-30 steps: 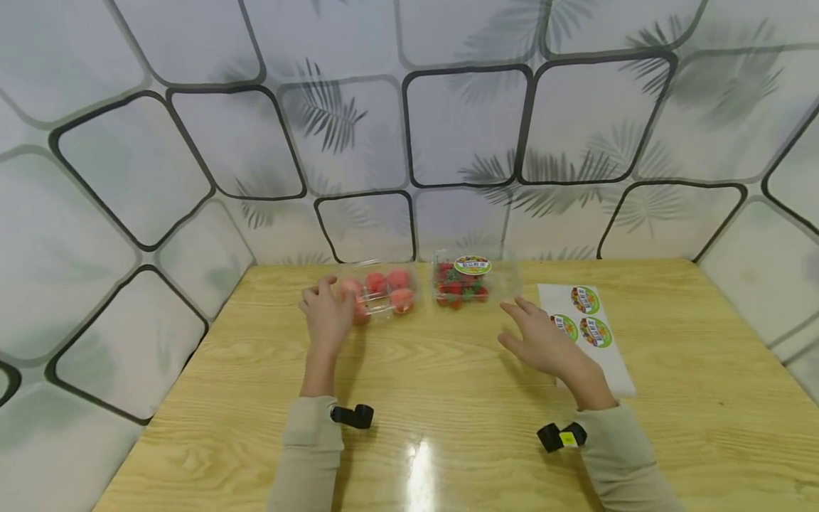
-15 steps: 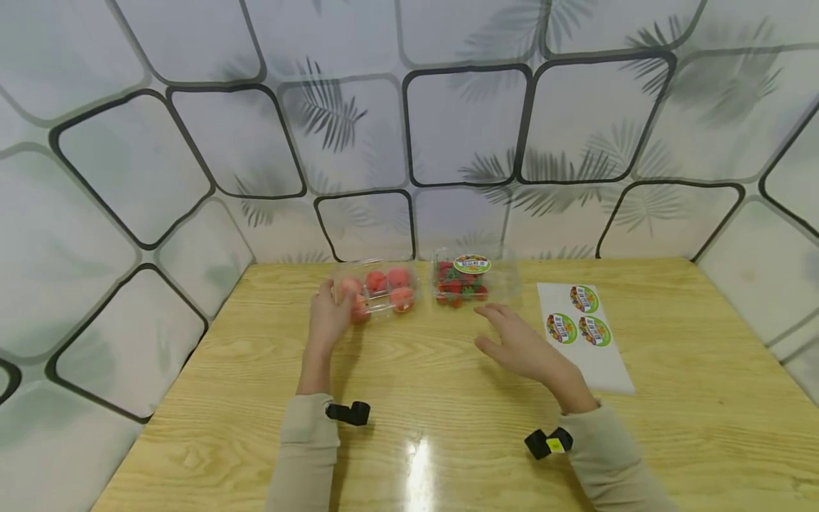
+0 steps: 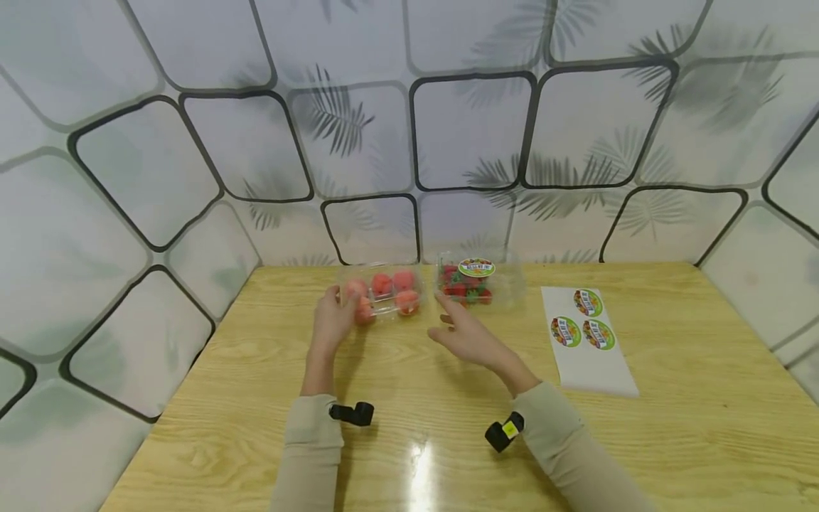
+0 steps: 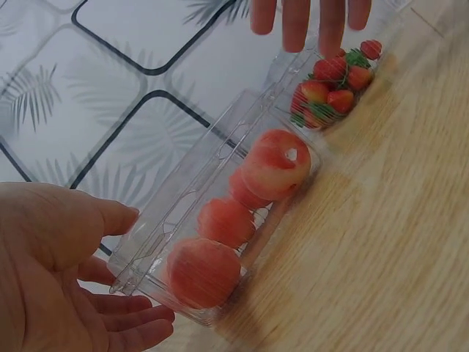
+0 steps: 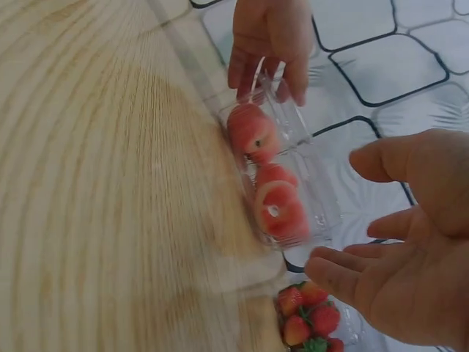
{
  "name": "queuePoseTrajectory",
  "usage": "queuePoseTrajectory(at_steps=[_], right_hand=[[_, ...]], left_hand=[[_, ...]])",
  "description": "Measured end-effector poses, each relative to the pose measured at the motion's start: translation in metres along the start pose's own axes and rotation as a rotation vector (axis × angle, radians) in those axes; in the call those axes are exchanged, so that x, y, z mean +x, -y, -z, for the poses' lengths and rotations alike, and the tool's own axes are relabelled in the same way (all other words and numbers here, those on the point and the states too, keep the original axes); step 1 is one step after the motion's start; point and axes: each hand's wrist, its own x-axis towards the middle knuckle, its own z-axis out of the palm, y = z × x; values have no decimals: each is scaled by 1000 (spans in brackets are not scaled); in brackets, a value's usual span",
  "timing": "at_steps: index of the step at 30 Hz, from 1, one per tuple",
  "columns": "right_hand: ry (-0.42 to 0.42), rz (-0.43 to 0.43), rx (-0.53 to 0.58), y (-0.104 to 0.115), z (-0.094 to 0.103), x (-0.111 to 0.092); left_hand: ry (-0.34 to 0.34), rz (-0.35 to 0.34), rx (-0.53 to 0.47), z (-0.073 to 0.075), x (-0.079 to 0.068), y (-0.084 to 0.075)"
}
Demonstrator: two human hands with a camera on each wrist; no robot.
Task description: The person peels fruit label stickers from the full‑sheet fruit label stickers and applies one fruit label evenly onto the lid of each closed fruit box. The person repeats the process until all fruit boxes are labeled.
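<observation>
A clear plastic clamshell container of peaches (image 3: 407, 302) lies toward the back of the table. My left hand (image 3: 333, 322) holds its left end, thumb on one side and fingers on the other, as the left wrist view shows. Right of it stands a second clear clamshell with strawberries (image 3: 456, 291), bearing an oval fruit label (image 3: 476, 267). My right hand (image 3: 469, 337) hovers in front of the gap between the two containers, fingers spread and holding nothing. In the right wrist view its fingertips (image 5: 322, 268) appear apart from the peach container (image 5: 315, 198).
A white sheet (image 3: 595, 370) with several round fruit stickers (image 3: 598, 334) lies on the right of the wooden table (image 3: 409, 398). A patterned wall covering (image 3: 473, 128) rises right behind the containers.
My right hand has moved left, from beside the sticker sheet past the strawberries toward the peach container. My left hand has shifted slightly closer round the peach container's left end.
</observation>
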Motion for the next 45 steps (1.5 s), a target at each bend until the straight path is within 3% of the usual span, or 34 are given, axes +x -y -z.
queuePoseTrajectory(at_steps=[5,11,16,21,38,45], right_hand=[[-81,-42,33,1,-9,19],[-121,18,-9,1,-17,38],[-155,73,25,4,-20,50],[-165,42,53,6,-22,58],[-160,-47,-2,10,-25,56],[-179,-12,-47,7,-27,54]], left_hand=[[6,1,-17,-1,-1,2],[14,6,-43,-3,-1,0],[-13,-13,-21,-3,-2,1],[-24,-8,-44,-3,-2,2],[-38,-7,25,10,-1,5],[-40,-3,57,16,-2,4]])
